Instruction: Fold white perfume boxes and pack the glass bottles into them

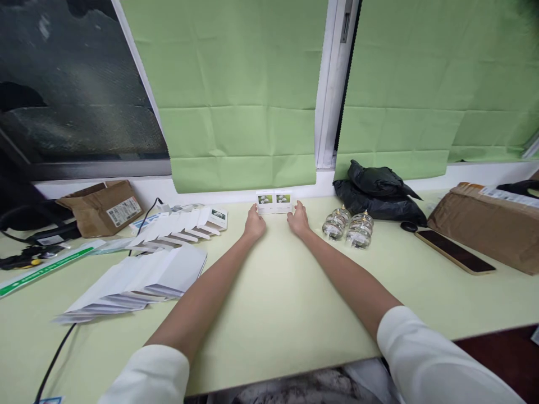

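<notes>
Creased green cloth (240, 101) hanging at the back, smooth pale-yellow tabletop (273, 303) below! Crumpled black plastic bags (374, 196) far right, clear ribbed containers (334, 225) just nearer, slanting white cartons (135, 275) on the left. Brown cardboard box (101, 212) far left, inside hidden. And far centre, two white boxes (265, 206), upright, side by side, greenish picture on each! Left hand (255, 225) at the left edge, fingers curled; right hand (298, 220) opposite, thumb and forefinger apart; clamped or merely touching, impossible to say.
</notes>
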`<state>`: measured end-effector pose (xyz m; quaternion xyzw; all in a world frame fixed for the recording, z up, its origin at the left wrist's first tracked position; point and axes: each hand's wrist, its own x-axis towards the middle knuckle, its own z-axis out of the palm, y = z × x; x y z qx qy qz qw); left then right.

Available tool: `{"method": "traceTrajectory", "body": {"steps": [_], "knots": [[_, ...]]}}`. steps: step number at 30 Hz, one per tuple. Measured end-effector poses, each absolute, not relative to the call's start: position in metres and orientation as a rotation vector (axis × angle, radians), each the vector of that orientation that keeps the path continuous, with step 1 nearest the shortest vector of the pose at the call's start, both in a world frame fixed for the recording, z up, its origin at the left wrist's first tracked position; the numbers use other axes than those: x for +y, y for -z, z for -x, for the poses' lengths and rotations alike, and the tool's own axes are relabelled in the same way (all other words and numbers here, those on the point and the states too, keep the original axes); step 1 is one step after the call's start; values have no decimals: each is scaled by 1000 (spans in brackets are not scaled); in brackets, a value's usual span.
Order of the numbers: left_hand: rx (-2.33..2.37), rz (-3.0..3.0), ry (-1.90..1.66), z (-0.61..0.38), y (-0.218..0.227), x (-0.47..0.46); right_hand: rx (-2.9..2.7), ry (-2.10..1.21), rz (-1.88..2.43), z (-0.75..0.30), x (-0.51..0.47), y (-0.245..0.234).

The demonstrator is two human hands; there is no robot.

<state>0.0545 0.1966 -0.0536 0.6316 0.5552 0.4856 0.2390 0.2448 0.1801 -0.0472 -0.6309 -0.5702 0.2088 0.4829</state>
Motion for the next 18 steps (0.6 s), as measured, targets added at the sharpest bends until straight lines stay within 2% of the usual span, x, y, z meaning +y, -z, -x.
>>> {"method": "traceTrajectory", "body": {"steps": [6,14,18], "knots": [[1541,-2026,-1157,-61,55,138,-1396,-539,1584,-235,158,41],[1304,-2460,-844,-23,48,45,-1839,-618,1366,-260,71,39],[1380,-2527,-752,-3,35,25,-2190,-374,1185,-281,30,35]]}}
